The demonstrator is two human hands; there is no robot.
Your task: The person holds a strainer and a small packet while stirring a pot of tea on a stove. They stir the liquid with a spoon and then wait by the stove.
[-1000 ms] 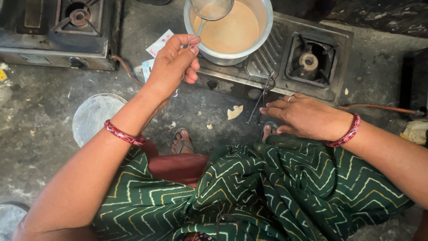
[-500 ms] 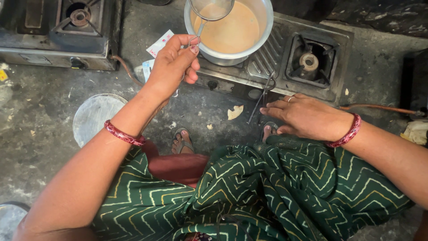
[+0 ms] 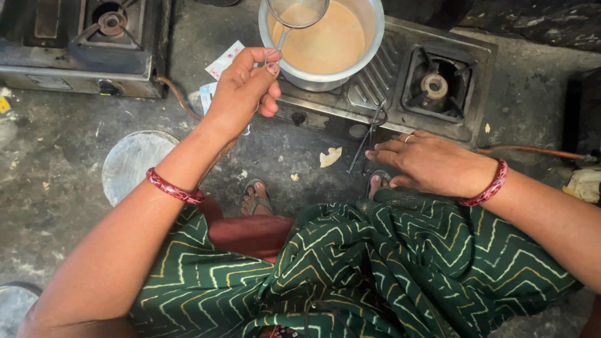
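My left hand [image 3: 243,91] grips the thin wire handle of a metal strainer [image 3: 298,12] that rests over a steel pot [image 3: 325,75] of milky tan tea. The pot stands on the left side of a two-burner gas stove [image 3: 400,81] on the floor. My right hand [image 3: 429,163] lies flat on my knee over the green zigzag cloth [image 3: 375,263], fingers apart, holding nothing. A pair of metal tongs [image 3: 369,134] leans at the stove's front edge just beyond its fingertips.
A second stove [image 3: 81,37] sits at the upper left. A round metal lid [image 3: 131,166] lies on the grey floor to the left. Paper packets [image 3: 216,72] lie beside the pot. An orange gas hose [image 3: 538,152] runs right. My sandalled feet [image 3: 256,197] rest below the stove.
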